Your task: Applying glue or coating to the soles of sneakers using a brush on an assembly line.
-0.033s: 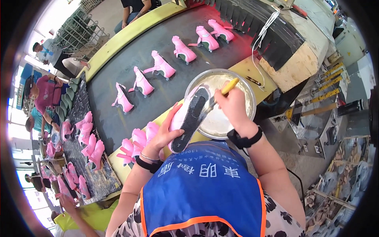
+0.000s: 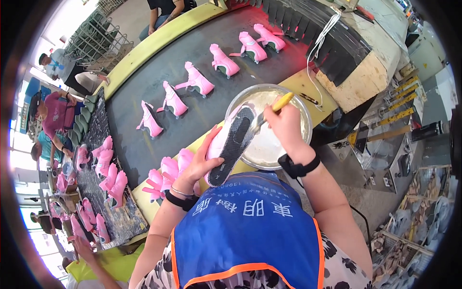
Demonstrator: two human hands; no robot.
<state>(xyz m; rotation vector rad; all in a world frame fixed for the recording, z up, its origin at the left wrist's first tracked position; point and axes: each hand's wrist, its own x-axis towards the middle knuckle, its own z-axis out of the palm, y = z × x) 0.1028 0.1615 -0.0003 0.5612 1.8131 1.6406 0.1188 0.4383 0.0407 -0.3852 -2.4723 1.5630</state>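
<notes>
My left hand (image 2: 201,161) is wrapped round a pink shoe upper (image 2: 217,144), turned so its black bottom (image 2: 234,139) with a stitched edge faces up. My right hand (image 2: 285,123) is closed on a paintbrush (image 2: 281,102) with a yellow handle. Its bristles touch or nearly touch the edge of the black bottom; which of the two I cannot tell. Under the brush and the right hand stands a round metal bowl (image 2: 309,137) holding a whitish substance. Several pink shoe uppers (image 2: 169,169) stand just left of my left hand.
A dark conveyor belt (image 2: 159,72) carries a row of pink shoe uppers (image 2: 195,81) toward a black strip curtain (image 2: 332,53) with a red glow. A white cable (image 2: 320,43) hangs at the right. At the left, more uppers (image 2: 114,185) stand on a dark-topped table, with people beside it.
My right hand and the brush have shifted very slightly up and to the right. The left hand and the shoe upper stay in place.
</notes>
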